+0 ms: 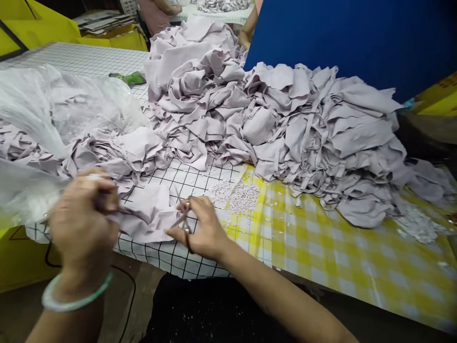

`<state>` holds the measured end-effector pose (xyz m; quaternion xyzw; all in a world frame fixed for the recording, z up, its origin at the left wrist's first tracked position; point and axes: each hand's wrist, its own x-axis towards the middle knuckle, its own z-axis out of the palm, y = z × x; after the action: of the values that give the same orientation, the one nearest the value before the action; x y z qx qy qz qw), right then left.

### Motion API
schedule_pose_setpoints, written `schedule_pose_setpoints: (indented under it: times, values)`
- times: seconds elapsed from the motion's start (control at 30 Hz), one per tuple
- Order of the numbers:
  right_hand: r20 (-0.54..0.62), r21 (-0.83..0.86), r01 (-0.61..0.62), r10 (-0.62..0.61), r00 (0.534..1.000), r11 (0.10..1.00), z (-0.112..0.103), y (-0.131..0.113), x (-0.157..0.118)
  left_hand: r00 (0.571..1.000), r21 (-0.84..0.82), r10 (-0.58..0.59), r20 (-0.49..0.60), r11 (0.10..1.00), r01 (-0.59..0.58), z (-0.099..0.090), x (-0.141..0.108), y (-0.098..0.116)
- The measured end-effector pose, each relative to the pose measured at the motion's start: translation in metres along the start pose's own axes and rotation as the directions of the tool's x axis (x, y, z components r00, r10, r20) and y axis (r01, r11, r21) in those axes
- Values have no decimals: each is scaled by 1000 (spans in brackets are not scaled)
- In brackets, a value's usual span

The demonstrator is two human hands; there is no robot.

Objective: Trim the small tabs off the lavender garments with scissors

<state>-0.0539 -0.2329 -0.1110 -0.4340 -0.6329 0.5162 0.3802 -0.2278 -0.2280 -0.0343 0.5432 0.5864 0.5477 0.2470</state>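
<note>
1. Hands first, with directions read from the right hand (205, 231): it grips small scissors (186, 227) by their handles, the blades parted. At 9 o'clock the left hand (84, 216), blurred, curls closed around one end of a pale lilac fabric piece (152, 216).
2. That fabric piece stretches between the hands, lying on the tabletop (160, 255) toward 9 o'clock, its far end just beside the scissors.
3. Scattered small clippings (243, 196) lie between 1 and 2 o'clock; beyond them, at 1 o'clock, rises a large heap of matching fabric (267, 119).
4. A clear plastic bag (89, 100) and loose fabric lie toward 10 and 11 o'clock.
5. The front edge runs just below the right hand, at 6 o'clock; toward 3 o'clock, yellow-checked cover (321, 238) shows between heap and edge.
6. Reddish marks on yellow material (441, 97) at 2 o'clock are too small to read.
</note>
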Motion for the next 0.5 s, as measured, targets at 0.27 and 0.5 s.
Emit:
schedule_pose_setpoints:
  times: [0.27,0.5]
  values:
    - [-123,-594,-1,-90,988,804,-105,25,-66,861,-246,-9,508,957,155,119,-70,-26]
    - [-126,-578,-41,-39,991,815,-113,30,-78,787,-284,1,617,933,221,131,-78,-35]
